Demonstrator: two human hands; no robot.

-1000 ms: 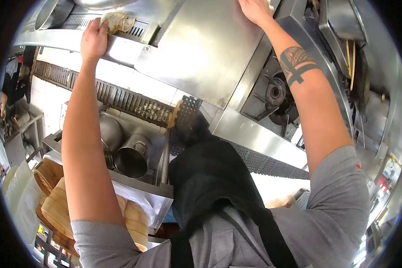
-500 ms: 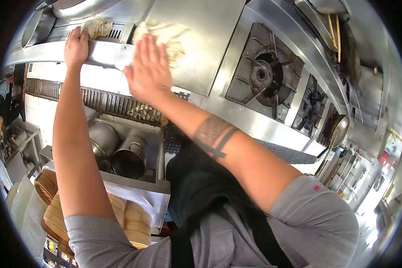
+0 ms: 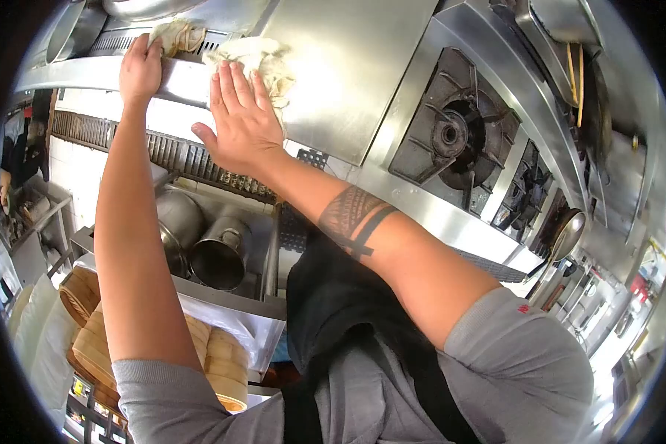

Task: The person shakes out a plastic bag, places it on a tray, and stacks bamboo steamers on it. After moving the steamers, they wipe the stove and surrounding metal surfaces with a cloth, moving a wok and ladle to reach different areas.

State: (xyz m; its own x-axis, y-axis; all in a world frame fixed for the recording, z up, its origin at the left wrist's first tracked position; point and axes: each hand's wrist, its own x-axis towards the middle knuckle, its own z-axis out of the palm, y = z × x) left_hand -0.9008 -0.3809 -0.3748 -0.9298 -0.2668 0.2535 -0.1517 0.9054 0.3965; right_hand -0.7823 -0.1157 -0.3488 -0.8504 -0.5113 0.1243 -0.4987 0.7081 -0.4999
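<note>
At the upper left, my left hand (image 3: pixel 140 72) is curled over the steel counter's front edge. Its fingers close on a bunched, stained cloth (image 3: pixel 179 37) lying by the slotted vent. My right hand (image 3: pixel 243 122) lies flat, fingers stretched, over a larger crumpled pale cloth (image 3: pixel 268 65). That cloth spreads across the steel counter top (image 3: pixel 340 66), near its front edge. Both forearms reach forward over the counter front, the right one passing above a dark apron.
Right of the counter top sits a gas burner (image 3: pixel 455 129), with another burner (image 3: pixel 525 181) beyond. Steel pots (image 3: pixel 218 255) stand on a shelf below, above bamboo steamers (image 3: pixel 226 362). A ladle (image 3: pixel 567 233) is at the right; a large metal pan (image 3: pixel 74 33) stands upper left.
My right hand and the pale cloth have slid left across the counter, closer to my left hand. My left hand stays by its cloth. The whole view has shifted slightly.
</note>
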